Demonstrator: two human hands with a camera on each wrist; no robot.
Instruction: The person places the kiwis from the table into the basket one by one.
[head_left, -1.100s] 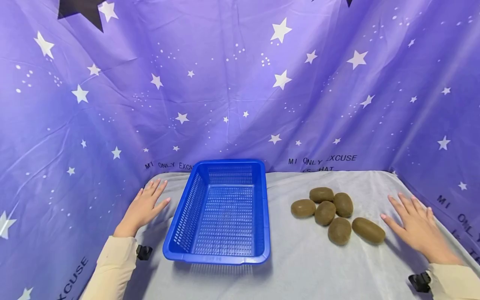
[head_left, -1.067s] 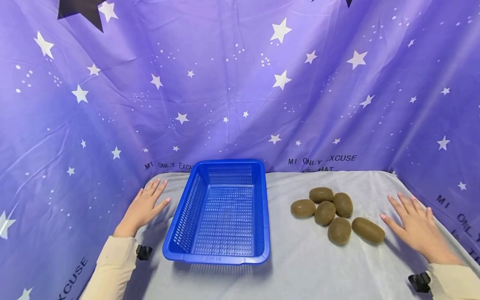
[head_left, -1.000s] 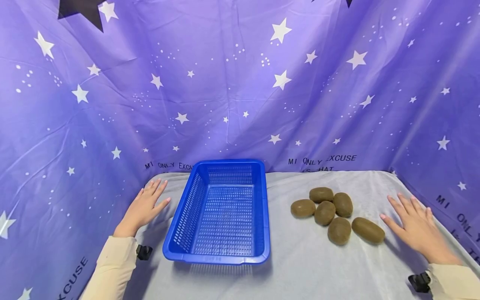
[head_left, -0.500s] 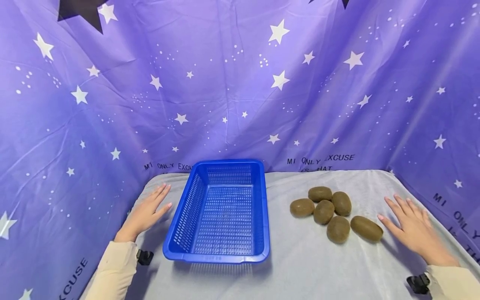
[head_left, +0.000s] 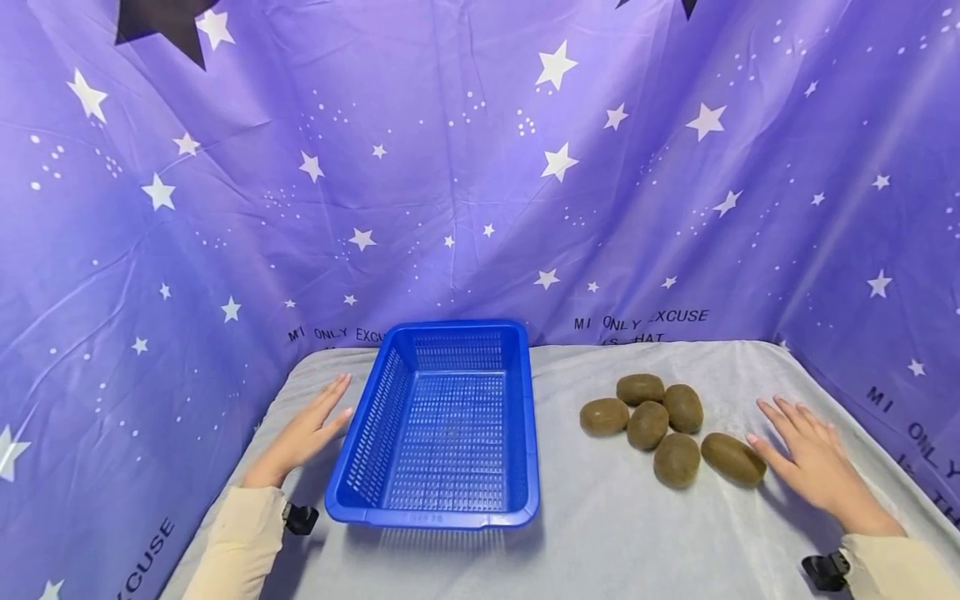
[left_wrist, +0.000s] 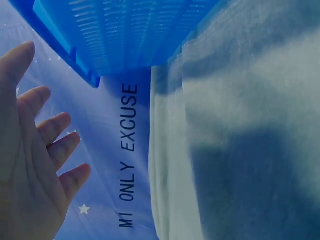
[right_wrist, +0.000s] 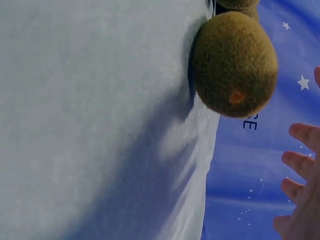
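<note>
Close by the left wall of a blue plastic basket (head_left: 433,518) is my left hand (head_left: 302,432), its fingers straight and holding nothing. The left wrist view shows the palm (left_wrist: 30,165) side-on, apart from the basket (left_wrist: 135,35). Several brown fuzzy kiwis lie in a loose group right of the basket. My right hand (head_left: 810,461) hovers to the right of the nearest long kiwi (head_left: 733,459), fingers extended and nothing in them. In the right wrist view, that kiwi (right_wrist: 234,65) stands apart from the fingertips (right_wrist: 300,132).
Other kiwis include one at the left (head_left: 603,416) and one at the front (head_left: 677,460). A pale grey cloth (head_left: 600,542) covers the table. Purple star-printed curtains (head_left: 450,167) rise behind it and at both sides.
Both hands have moved inward: my left hand to the right toward the basket, my right hand to the left toward the kiwis. Basket and kiwis stay where they were.
</note>
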